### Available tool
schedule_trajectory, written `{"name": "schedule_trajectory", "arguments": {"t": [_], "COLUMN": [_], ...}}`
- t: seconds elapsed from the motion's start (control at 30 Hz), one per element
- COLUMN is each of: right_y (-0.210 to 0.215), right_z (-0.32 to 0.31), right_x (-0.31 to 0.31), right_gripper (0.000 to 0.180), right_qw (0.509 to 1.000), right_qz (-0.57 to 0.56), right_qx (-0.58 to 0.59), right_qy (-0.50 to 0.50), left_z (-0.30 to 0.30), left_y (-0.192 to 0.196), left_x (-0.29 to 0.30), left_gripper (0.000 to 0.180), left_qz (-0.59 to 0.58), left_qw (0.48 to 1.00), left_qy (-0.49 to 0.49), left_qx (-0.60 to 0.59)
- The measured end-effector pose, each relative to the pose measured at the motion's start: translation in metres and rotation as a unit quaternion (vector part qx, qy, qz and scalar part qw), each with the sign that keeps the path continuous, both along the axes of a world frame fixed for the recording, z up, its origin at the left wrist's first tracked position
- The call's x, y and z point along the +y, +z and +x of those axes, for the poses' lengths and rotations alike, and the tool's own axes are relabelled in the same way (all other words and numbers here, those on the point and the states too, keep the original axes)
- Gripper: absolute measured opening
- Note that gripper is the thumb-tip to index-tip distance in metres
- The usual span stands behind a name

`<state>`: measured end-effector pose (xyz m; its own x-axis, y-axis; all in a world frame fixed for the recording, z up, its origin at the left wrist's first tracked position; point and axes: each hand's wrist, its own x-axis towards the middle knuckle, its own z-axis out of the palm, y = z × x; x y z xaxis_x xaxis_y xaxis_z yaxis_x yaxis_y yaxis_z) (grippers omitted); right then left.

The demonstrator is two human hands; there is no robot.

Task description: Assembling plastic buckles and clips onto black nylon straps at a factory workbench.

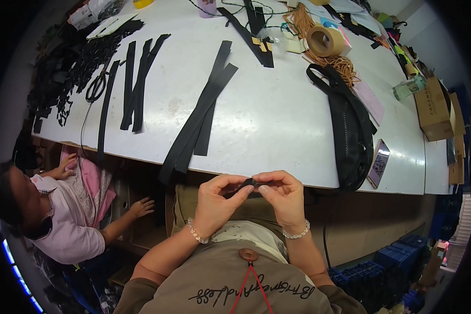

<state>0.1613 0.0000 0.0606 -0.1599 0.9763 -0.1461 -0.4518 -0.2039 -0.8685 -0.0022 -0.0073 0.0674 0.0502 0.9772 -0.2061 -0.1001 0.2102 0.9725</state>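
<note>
Black and small, a little part (247,183) sits pinched between the person's two hands, just below the near edge of the white table (277,120). The left hand (218,201) is curled almost shut, with its thumb and first finger squeezing the left end of the part. The right hand (282,196) is curled the same way and squeezes the right end. Both wrists wear a bracelet of clear beads. (The part is too small to tell just what it is.)

On the table, long black straps (201,118) lie crossed over each other near the middle, and their ends hang over the near edge. More black straps (136,83) lie toward the left side, next to a pair of scissors (96,86). A heap of small black pieces (89,57) fills the far left corner.

A black bag (350,136) lies near the right part of the near edge and droops over it; I cannot see what is inside. A phone (378,163) rests just beside it, right at the edge. A roll of brown tape (325,41) stands at the far side, with a bundle of tan cord (343,65) touching it. A brown cardboard box (434,107) sits at the right edge, and its inside is hidden. A clear bottle (408,86) lies beside the box.

Another person in a pink top (70,230) sits low at the left, below the table.
</note>
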Motion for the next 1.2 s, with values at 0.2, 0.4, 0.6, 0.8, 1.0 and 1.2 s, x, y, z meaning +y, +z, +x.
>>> {"name": "schedule_trajectory", "arguments": {"t": [0.2,0.4,0.6,0.8,1.0,1.2], "right_y": [-0.003,-0.005,-0.015,-0.013,-0.010,-0.008], "right_z": [-0.006,-0.005,-0.007,-0.010,-0.017,-0.011], "right_x": [-0.005,-0.001,-0.004,-0.008,-0.013,-0.014], "right_gripper": [0.020,0.016,0.014,0.013,0.015,0.018], "right_qw": [0.999,0.996,0.985,0.978,0.990,0.996], "right_qz": [-0.026,-0.060,-0.104,-0.126,-0.057,-0.003], "right_qx": [-0.004,0.018,0.125,0.144,0.067,-0.035], "right_qy": [-0.030,-0.057,-0.063,-0.076,-0.111,-0.076], "left_z": [-0.001,-0.001,-0.003,-0.004,-0.002,-0.002], "left_y": [0.004,-0.001,-0.001,-0.001,0.004,0.008], "left_x": [0.004,-0.001,0.000,-0.002,-0.002,-0.002], "left_gripper": [0.018,0.019,0.018,0.019,0.018,0.015], "left_qz": [0.178,0.093,-0.035,-0.056,-0.054,0.017], "left_qw": [0.971,0.993,0.998,0.995,0.996,1.000], "left_qy": [-0.001,-0.001,-0.020,-0.025,-0.015,-0.013], "left_qx": [0.160,0.076,-0.053,-0.082,-0.073,0.004]}}
